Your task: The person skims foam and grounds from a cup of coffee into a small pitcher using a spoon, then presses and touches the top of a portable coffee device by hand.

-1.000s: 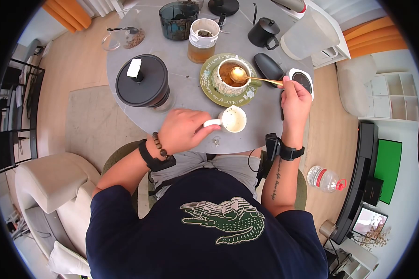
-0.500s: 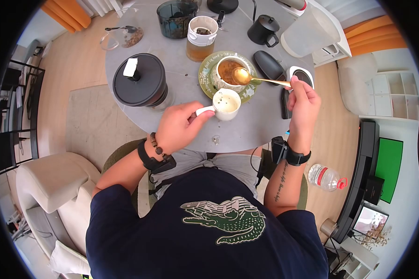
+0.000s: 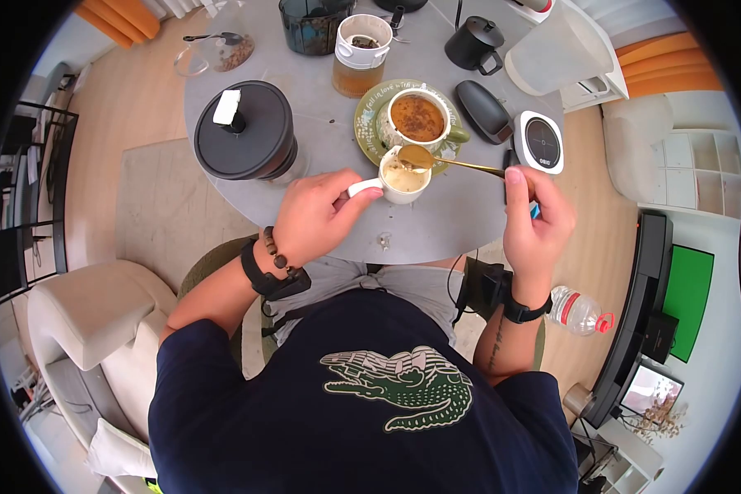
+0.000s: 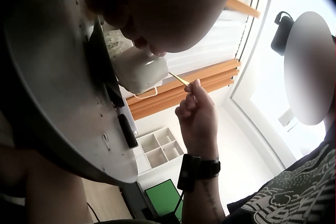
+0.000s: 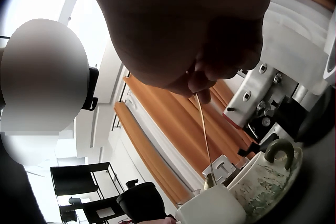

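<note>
1. Spoon (image 3: pixel 420 156), gold and right in the thick of it, its bowl at the mouth of the small white jug (image 3: pixel 405 189); whether it touches the rim, I can't tell from here
2. Right hand (image 3: pixel 539 218) on the job, fingers pinching the far end of the spoon's handle, with the handle slanting down to the jug
3. Left hand (image 3: pixel 317 212) plays its part too, fingers gripping the small white jug by its handle, the jug in front of the person
4. Just beyond the jug, the cup (image 5: pixel 260 187), flower-patterned with a green handle, full of brown drink (image 3: pixel 417 117), sitting on a green saucer (image 3: pixel 368 123) with white lettering around its edge
5. Out to the right of the saucer, a black oblong object (image 3: pixel 482 113), and beside that a white device (image 3: pixel 543 142) with a round dark face
6. Further back on the grey table (image 3: pixel 457 222), a glass jar (image 3: pixel 357 80) with a white strainer on top, and a black pot (image 3: pixel 472 48) with its handle turned outward
7. Over on the left, a big canister (image 3: pixel 243 142) with a black lid, a white piece perched on its knob
</note>
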The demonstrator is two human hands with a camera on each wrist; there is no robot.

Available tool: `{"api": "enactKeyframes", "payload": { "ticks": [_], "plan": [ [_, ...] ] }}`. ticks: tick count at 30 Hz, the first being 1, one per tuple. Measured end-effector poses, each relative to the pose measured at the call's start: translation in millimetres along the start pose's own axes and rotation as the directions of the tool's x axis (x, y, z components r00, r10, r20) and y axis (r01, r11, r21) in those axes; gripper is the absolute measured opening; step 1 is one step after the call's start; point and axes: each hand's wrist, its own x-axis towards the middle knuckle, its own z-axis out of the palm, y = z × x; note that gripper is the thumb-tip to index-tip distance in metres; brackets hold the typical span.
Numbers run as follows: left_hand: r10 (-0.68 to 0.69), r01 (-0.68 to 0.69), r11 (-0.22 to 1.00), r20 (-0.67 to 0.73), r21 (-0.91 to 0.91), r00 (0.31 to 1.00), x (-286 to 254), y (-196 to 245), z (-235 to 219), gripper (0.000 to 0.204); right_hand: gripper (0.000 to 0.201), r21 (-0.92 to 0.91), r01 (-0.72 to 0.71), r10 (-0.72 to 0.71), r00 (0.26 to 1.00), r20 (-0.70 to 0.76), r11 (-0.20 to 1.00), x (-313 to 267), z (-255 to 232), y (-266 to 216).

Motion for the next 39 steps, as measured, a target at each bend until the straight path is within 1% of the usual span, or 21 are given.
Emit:
{"api": "enactKeyframes", "payload": {
  "ticks": [2,3,5,6,8,9,10,11,12,14,15,16,18,20,23,28,29,31,32,34,39],
  "plan": [
    [0.007,-0.007,1.000,0.002,0.004,1.000,-0.2,1.2,-1.1,0.024,0.009,-0.091,0.136,-0.133,0.991,0.034,0.987,0.7,-4.5,-7.7],
    [0.015,-0.015,1.000,0.005,0.008,1.000,-0.2,1.6,-1.3,0.024,0.009,-0.091,0.136,-0.133,0.990,0.035,0.987,1.1,-6.1,-8.6],
    [0.018,-0.018,1.000,0.000,0.014,1.000,-0.1,1.6,-1.0,0.024,0.007,-0.087,0.216,-0.208,0.973,0.100,0.972,2.3,-9.4,-8.5],
    [0.020,-0.020,1.000,-0.004,0.020,1.000,-0.1,1.4,-0.8,0.025,0.007,-0.087,0.217,-0.209,0.973,0.100,0.972,1.7,-7.9,-5.8],
    [0.029,-0.029,0.999,-0.011,0.026,1.000,0.3,1.0,-0.8,0.025,0.010,-0.018,0.160,-0.161,0.987,-0.023,0.987,1.5,-2.3,2.8],
    [0.038,-0.037,0.999,-0.017,0.034,0.999,0.3,1.1,-1.2,0.025,0.010,-0.017,0.164,-0.164,0.986,-0.022,0.986,3.8,-0.9,3.6],
    [0.038,-0.037,0.999,-0.021,0.034,0.999,0.2,1.1,-1.2,0.025,0.013,0.102,-0.015,0.024,0.996,-0.087,0.995,6.4,0.7,4.5],
    [0.039,-0.038,0.999,-0.023,0.033,0.999,0.2,1.3,-1.1,0.025,0.017,0.229,-0.183,0.216,0.968,-0.127,0.956,9.6,2.9,5.9],
    [0.040,-0.040,0.999,-0.026,0.031,0.999,0.2,1.6,-1.2,0.025,0.017,0.230,-0.179,0.212,0.969,-0.126,0.957,13.8,6.7,9.8],
    [0.041,-0.040,0.999,-0.028,0.034,0.999,-0.3,3.0,-1.7,0.025,0.022,0.144,-0.132,0.162,0.962,-0.221,0.981,22.6,15.7,19.1],
    [0.041,-0.040,0.999,-0.025,0.036,0.999,-0.3,3.4,-2.0,0.025,0.021,0.085,-0.131,0.146,0.967,-0.209,0.988,25.0,19.7,19.4],
    [0.042,-0.041,0.998,-0.028,0.037,0.999,0.0,3.3,-2.3,0.025,0.021,0.086,-0.128,0.143,0.967,-0.209,0.988,27.3,24.5,20.2],
    [0.052,-0.051,0.998,-0.031,0.039,0.998,-0.3,2.3,-1.7,0.026,0.020,-0.072,-0.033,0.018,0.980,-0.196,0.997,30.8,32.8,23.4],
    [0.053,-0.051,0.998,-0.037,0.040,0.998,-0.9,0.4,-0.2,0.026,0.019,-0.109,-0.008,-0.011,0.985,-0.171,0.994,32.8,36.4,25.2],
    [0.051,-0.050,0.998,-0.043,0.036,0.998,-0.8,1.4,-0.2,0.026,0.022,-0.105,-0.044,0.026,0.987,-0.161,0.993,34.4,42.2,28.1],
    [0.048,-0.047,0.998,-0.038,0.034,0.998,-1.1,1.1,-0.7,0.027,0.030,-0.018,-0.173,0.170,0.979,-0.110,0.985,36.6,46.9,34.4],
    [0.046,-0.045,0.998,-0.035,0.036,0.998,-1.1,0.6,-0.6,0.027,0.030,-0.018,-0.171,0.168,0.980,-0.110,0.985,36.9,48.0,36.0],
    [0.043,-0.042,0.998,-0.033,0.038,0.999,-1.1,0.8,-0.6,0.027,0.033,0.063,-0.231,0.235,0.970,-0.066,0.971,36.9,50.0,39.4],
    [0.042,-0.041,0.999,-0.033,0.035,0.999,-1.0,1.4,-0.7,0.027,0.033,0.063,-0.230,0.234,0.970,-0.065,0.971,36.6,50.9,40.0],
    [0.042,-0.040,0.999,-0.034,0.033,0.999,-1.1,1.8,-1.0,0.027,0.034,0.111,-0.286,0.290,0.957,-0.024,0.952,36.0,52.9,40.4],
    [0.049,-0.048,0.998,-0.035,0.033,0.998,-1.5,0.9,-0.5,0.026,0.035,0.144,-0.348,0.352,0.936,-0.003,0.926,35.3,55.5,42.2]
  ]
}}
